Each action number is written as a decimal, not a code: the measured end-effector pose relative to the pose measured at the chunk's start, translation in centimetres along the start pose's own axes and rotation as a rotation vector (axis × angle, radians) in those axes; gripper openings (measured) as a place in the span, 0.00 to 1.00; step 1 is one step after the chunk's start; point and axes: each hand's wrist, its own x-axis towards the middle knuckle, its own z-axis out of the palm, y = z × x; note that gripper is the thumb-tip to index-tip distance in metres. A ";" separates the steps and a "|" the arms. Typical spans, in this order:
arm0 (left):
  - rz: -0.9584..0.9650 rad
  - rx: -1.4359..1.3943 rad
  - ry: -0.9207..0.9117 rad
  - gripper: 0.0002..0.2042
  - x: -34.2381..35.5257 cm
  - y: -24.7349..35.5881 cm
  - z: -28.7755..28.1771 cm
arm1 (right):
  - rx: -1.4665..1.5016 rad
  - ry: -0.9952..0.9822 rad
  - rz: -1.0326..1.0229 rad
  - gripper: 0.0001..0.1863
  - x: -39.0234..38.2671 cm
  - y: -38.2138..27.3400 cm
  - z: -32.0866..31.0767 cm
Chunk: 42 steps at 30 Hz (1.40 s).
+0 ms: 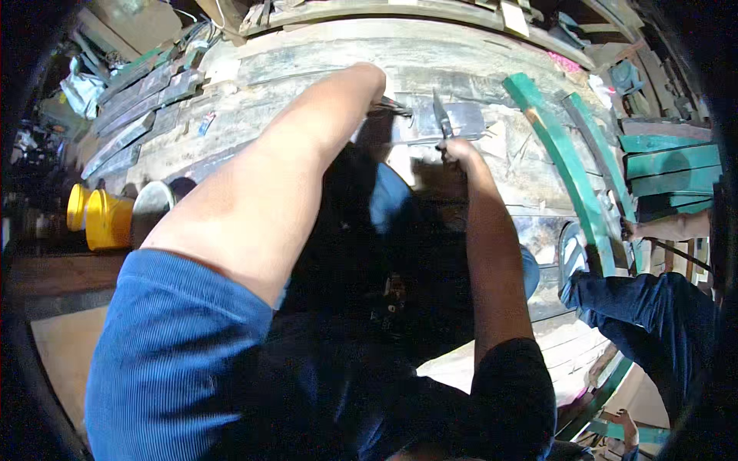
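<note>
My right hand point(459, 150) is wrapped around the handle of a knife point(441, 112), whose broad grey blade points away from me. Below the blade lies a flat, dark grey sheet point(467, 120) on the pale boards. My left hand point(374, 83) is bent down at the wrist on the left of the sheet, its fingers mostly hidden behind the wrist and in shadow. From it a dark narrow tool point(397, 107) sticks out towards the sheet; its kind cannot be made out.
Weathered planks point(307, 46) form the surface under my hands. Green beams point(550, 146) lie on the right, near another person's leg point(638, 307) and hand point(669, 227). Yellow buckets point(109, 220) and a grey bucket point(154, 203) stand left; stacked boards point(146, 96) lie behind them.
</note>
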 end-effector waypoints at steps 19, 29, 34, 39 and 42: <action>-0.378 -0.670 0.580 0.25 9.7 -21.6 17.8 | 1.338 -0.211 0.001 0.11 -20.2 -15.3 -2.5; 0.865 -0.824 0.002 0.31 -6.8 2.3 8.5 | 1.039 0.389 -0.047 0.11 -18.0 -13.9 4.1; 0.911 -1.337 0.368 0.36 -5.9 9.3 15.2 | 0.397 0.649 -0.288 0.16 -17.0 -14.5 5.8; 0.905 -1.243 0.622 0.23 -3.5 9.8 15.9 | 0.144 0.380 -0.386 0.38 -18.4 -14.4 5.6; 0.507 -1.418 -0.006 0.13 -8.1 7.3 11.0 | 0.110 0.336 -0.218 0.43 -19.4 -14.4 3.8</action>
